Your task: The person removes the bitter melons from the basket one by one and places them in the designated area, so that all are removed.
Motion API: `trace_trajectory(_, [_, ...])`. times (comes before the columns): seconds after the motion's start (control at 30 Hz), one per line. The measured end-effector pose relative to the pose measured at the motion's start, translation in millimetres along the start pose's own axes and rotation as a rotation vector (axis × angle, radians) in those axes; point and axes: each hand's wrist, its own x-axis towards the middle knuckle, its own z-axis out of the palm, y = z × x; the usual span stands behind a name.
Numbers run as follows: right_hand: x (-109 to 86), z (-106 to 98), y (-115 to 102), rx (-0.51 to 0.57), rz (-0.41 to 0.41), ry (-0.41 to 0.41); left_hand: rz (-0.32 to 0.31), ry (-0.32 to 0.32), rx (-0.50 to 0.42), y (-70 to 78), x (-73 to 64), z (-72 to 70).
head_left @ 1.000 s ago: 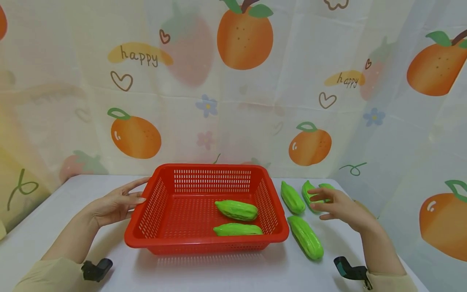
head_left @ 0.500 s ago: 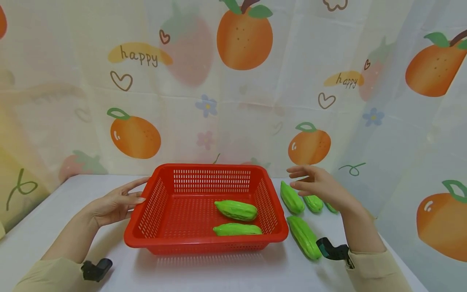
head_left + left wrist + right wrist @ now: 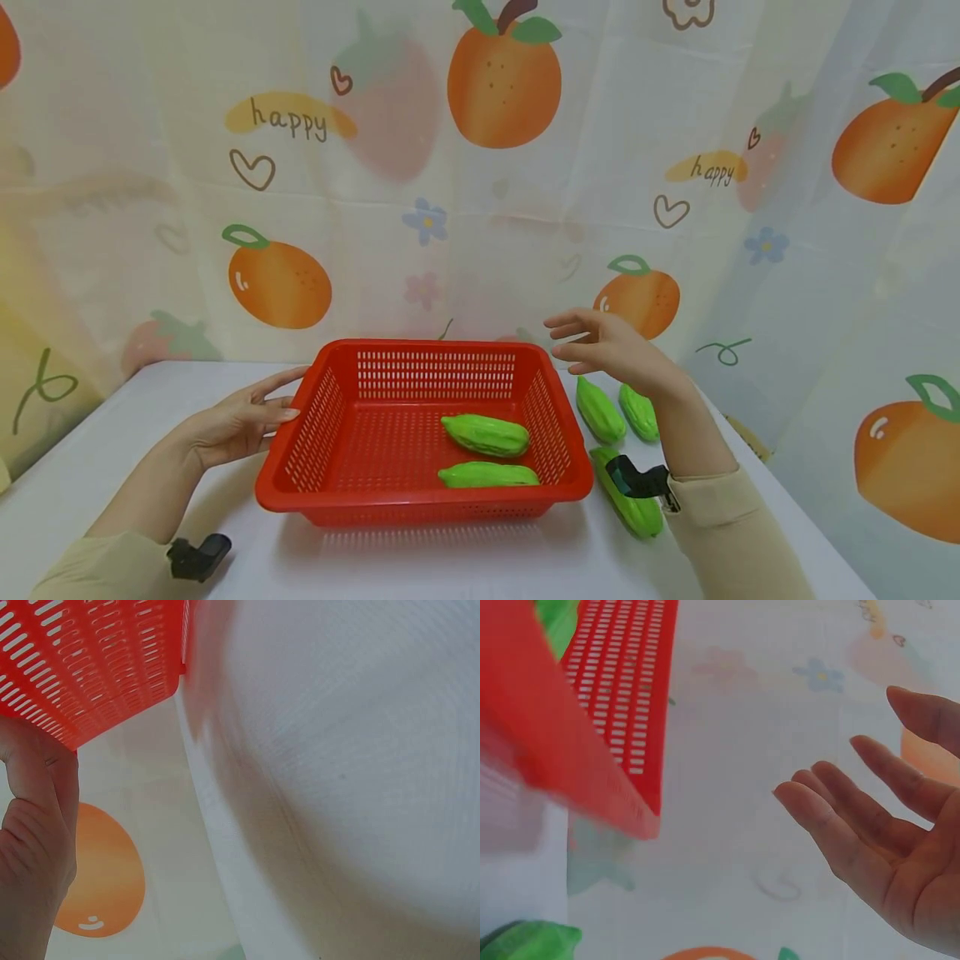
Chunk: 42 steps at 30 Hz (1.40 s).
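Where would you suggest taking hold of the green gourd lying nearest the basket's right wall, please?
Probably across the middle of the green gourd, coming from above with the open right hand. It lies flat on the table, its ends taper, and the red basket crowds its left side.

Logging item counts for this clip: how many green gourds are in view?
5. Two lie in the red basket: one mid-floor, one by the near wall. Three lie on the table right of it. The right arm may hide another.
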Motion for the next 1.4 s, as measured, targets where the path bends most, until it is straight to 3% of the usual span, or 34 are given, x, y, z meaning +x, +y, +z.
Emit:
trace_trajectory(0.47, [43.1,24.1,-8.5,0.145,0.05,-0.067,0.004,0.002,0.009,-1.9,0.0,-0.3])
trace_trajectory(0.77, [66.1,44.0,-15.5,0.265,0.142,-0.129,0.014,-0.038,-0.013,0.0,0.5,0.4])
trace_trajectory(1.17, [81.1,69.3,-12.1,0.237,0.211,-0.15,0.026,-0.065,-0.028,-1.5,1.2,-0.1])
trace_trajectory(1.4, [89.8,75.9,-1.0,0.237,0.258,-0.204,0.025,-0.046,-0.02,-2.0,1.0,-0.2])
